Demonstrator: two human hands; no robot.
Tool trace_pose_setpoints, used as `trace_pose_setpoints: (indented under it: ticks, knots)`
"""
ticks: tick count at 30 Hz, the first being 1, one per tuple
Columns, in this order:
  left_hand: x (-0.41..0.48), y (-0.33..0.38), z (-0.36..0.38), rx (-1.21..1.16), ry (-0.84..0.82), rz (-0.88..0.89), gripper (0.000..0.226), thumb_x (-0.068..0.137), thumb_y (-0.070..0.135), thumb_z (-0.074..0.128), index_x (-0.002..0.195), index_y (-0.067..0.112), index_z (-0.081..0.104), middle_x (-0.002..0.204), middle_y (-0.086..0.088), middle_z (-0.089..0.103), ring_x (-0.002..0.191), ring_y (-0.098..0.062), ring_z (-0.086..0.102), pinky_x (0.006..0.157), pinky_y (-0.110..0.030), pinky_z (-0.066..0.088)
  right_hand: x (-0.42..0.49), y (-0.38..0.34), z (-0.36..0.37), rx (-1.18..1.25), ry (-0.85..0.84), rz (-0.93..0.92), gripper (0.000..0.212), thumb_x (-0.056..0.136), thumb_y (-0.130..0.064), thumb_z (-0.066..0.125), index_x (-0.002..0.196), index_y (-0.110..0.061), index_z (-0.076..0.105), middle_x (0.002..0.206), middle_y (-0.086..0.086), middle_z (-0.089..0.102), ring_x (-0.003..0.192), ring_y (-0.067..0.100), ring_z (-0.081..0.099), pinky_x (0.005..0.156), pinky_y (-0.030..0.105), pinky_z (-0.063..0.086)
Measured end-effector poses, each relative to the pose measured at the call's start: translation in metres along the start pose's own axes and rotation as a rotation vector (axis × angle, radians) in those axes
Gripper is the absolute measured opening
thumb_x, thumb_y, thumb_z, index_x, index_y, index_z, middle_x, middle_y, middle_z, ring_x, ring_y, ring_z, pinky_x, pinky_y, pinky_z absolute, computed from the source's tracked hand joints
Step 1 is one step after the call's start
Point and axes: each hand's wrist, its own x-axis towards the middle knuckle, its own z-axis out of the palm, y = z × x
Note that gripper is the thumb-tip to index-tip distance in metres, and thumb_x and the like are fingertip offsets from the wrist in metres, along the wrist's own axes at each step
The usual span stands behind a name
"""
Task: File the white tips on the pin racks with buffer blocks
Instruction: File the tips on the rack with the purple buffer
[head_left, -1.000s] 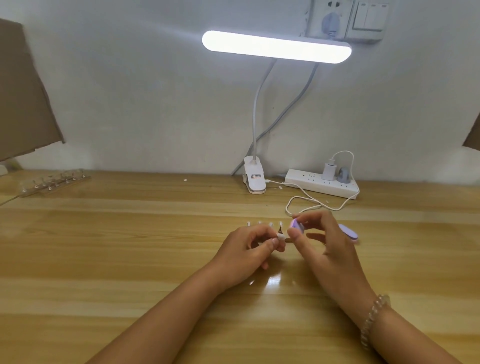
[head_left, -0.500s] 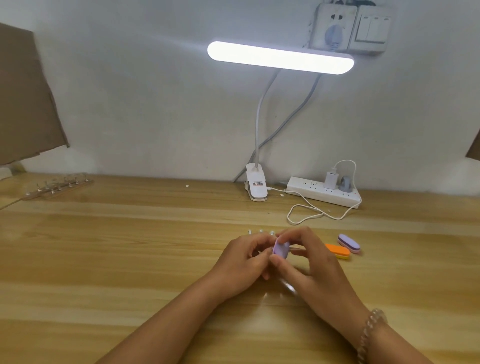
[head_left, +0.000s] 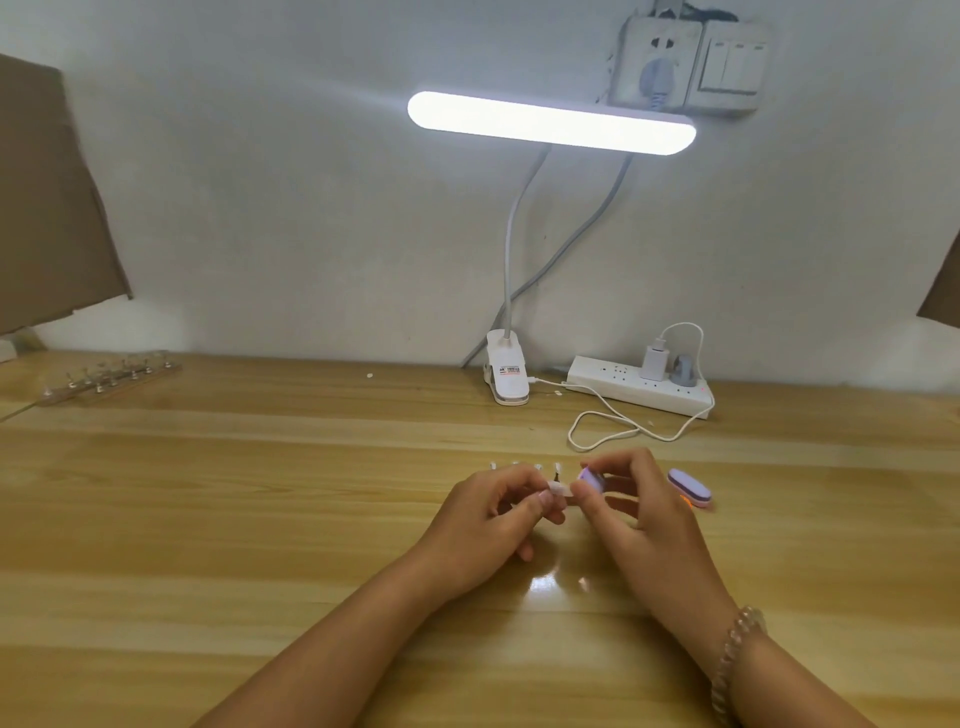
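Stretching across the whole view is a wooden tabletop (head_left: 260, 519), with a long bright lamp (head_left: 550, 122) glowing above it by the wall. A clear pin rack (head_left: 111, 382) lies far off at the back left, and a white power strip (head_left: 639, 387) sits at the back right. Both hands meet near the middle of the tabletop. The left hand (head_left: 483, 525) has its fingers curled in and pinches a white tip (head_left: 558, 487) between thumb and first finger. The right hand (head_left: 649, 514) curls its fingers round a purple buffer block (head_left: 589, 477) and holds the block's end against that tip. A second buffer block (head_left: 688, 487) lies on the tabletop just right of the right hand. A row of white tips (head_left: 540, 466) pokes up just behind the left hand's fingers; what they stand on is hidden.
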Motion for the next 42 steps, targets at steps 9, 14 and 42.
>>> trace_pose_setpoints:
  ticks: [9, 14, 42]
  knots:
    - [0.001, -0.002, 0.001, 0.005, -0.005, 0.018, 0.016, 0.097, 0.022, 0.057, 0.086, 0.028, 0.068, 0.084, 0.01, 0.071, 0.054, -0.013, 0.059, 0.063, -0.029, 0.049, 0.003, 0.004, 0.001, 0.012, -0.018, 0.027, 0.011, 0.09, -0.022, 0.067, 0.094, -0.024, 0.057, 0.093, -0.009, 0.065, 0.094, 0.006, 0.063, 0.084, 0.031, 0.054]
    - [0.001, -0.001, 0.001, 0.003, -0.021, 0.008, 0.023, 0.099, 0.017, 0.058, 0.086, 0.032, 0.069, 0.096, 0.004, 0.074, 0.058, -0.015, 0.06, 0.065, -0.031, 0.051, 0.003, 0.002, -0.005, 0.157, 0.04, 0.118, 0.011, 0.094, -0.013, 0.049, 0.089, -0.019, 0.057, 0.078, -0.002, 0.065, 0.076, 0.018, 0.06, 0.073, 0.049, 0.052]
    - [0.001, -0.006, -0.004, 0.581, 0.212, -0.118, 0.019, 0.083, 0.036, 0.066, 0.098, 0.044, 0.058, 0.097, 0.021, 0.056, 0.101, -0.004, 0.053, 0.091, -0.029, 0.04, 0.009, 0.01, -0.017, -0.26, 0.085, 0.137, 0.013, 0.083, -0.031, 0.074, 0.077, -0.029, 0.063, 0.078, -0.006, 0.065, 0.082, 0.015, 0.061, 0.08, 0.041, 0.051]
